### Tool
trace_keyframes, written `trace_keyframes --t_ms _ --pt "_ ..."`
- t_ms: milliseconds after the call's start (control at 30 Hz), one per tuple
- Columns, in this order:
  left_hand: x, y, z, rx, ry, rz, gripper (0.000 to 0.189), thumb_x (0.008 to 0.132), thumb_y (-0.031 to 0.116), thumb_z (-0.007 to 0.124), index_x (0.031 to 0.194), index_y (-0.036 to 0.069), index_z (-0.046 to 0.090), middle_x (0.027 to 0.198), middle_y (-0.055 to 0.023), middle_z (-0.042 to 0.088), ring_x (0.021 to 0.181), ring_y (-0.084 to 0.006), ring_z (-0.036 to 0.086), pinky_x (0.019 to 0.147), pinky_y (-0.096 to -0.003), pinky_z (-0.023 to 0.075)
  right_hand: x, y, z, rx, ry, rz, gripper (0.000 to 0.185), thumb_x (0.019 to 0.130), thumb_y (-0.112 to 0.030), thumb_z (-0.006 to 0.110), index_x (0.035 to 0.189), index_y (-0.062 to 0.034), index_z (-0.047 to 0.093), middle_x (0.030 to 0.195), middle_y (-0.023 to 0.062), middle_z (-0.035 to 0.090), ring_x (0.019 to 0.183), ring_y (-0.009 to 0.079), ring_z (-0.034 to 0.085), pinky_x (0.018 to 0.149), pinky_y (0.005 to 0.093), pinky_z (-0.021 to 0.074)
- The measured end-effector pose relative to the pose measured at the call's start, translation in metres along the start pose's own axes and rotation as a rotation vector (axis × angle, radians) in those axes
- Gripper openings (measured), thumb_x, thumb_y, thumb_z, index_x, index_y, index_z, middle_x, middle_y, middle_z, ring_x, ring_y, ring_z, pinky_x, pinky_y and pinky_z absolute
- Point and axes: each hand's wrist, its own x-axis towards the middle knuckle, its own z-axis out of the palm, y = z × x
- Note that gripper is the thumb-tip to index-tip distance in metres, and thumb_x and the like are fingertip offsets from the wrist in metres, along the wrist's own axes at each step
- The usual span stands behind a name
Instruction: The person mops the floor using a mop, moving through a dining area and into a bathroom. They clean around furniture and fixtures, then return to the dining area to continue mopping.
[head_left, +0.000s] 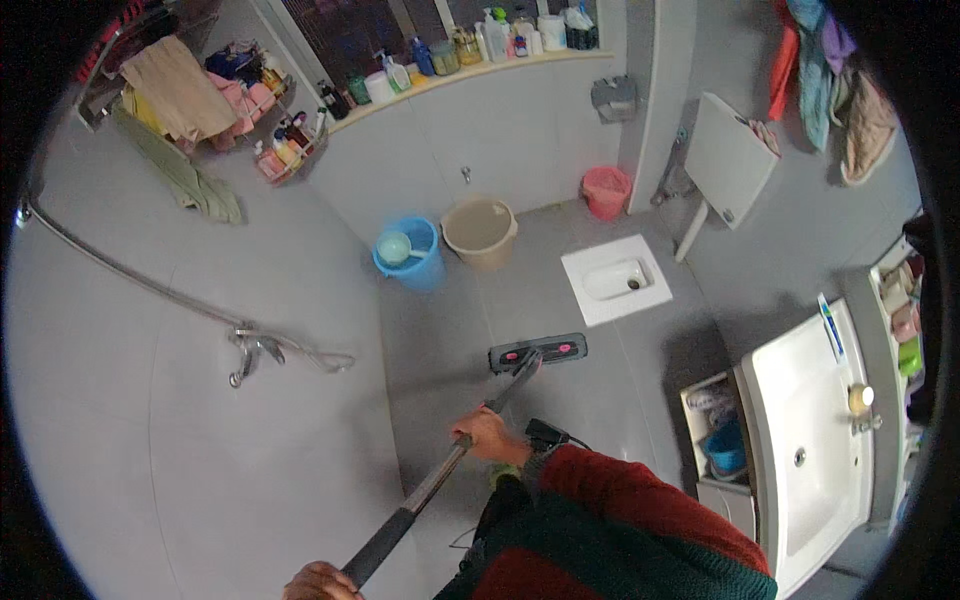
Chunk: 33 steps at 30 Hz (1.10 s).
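A flat mop's long pole (439, 480) runs diagonally up from the bottom edge to a dark rectangular mop head (551, 352) on the grey tiled floor. The head has pink details near its ends. My right hand (491, 436) is closed around the pole at mid-length, below a sleeve of red and dark green knit. Lower down, my left hand (321, 582) grips the top end near the black foam handle (379, 547), partly cut off by the frame. A black device (546, 433) with a cable shows beside my right wrist.
A white squat toilet (615, 281) is set in the floor beyond the mop. Against the back wall stand a blue bucket (424, 274) with a dipper, a beige bucket (487, 251) and a pink bin (606, 193). A washbasin (817, 405) over an open cabinet (694, 427) borders the right.
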Motion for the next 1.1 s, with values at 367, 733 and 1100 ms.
trace_keyframes --t_ms 367,733,1100 --pt "0.077 -0.235 -0.048 -3.079 1.207 -0.795 0.032 0.082 0.007 0.045 0.052 0.013 0.037 0.046 -0.0038 0.041 0.04 -0.0183 0.043 0.043 -0.0329 0.0338 0.162 0.151 -0.07 -0.257 -0.172 0.188 0.034 0.067 -0.01 0.072 0.1 -0.0137 0.063 0.098 0.0064 0.063 0.104 0.0314 0.056 0.087 0.0489 0.0379" --pt "0.294 -0.375 -0.051 -0.944 -0.293 -0.115 0.027 0.085 0.007 0.068 0.063 0.006 0.053 0.043 -0.0036 0.051 0.031 -0.0145 0.048 0.031 -0.031 0.043 0.296 0.141 -0.109 0.034 0.092 0.01 0.036 0.068 -0.003 0.069 0.103 -0.0119 0.066 0.089 0.0095 0.064 0.088 0.0331 0.062 0.077 0.0446 0.047" --pt "0.437 -0.463 0.062 -0.907 -0.286 -0.145 0.042 0.087 0.017 0.069 0.048 0.006 0.056 0.037 0.0018 0.04 0.028 -0.008 0.039 0.033 -0.0205 0.0325 0.406 0.238 -0.186 0.083 -0.516 0.046 0.058 0.07 -0.011 0.068 0.126 -0.0253 0.06 0.106 0.0071 0.067 0.095 0.0287 0.064 0.079 0.0421 0.0495"
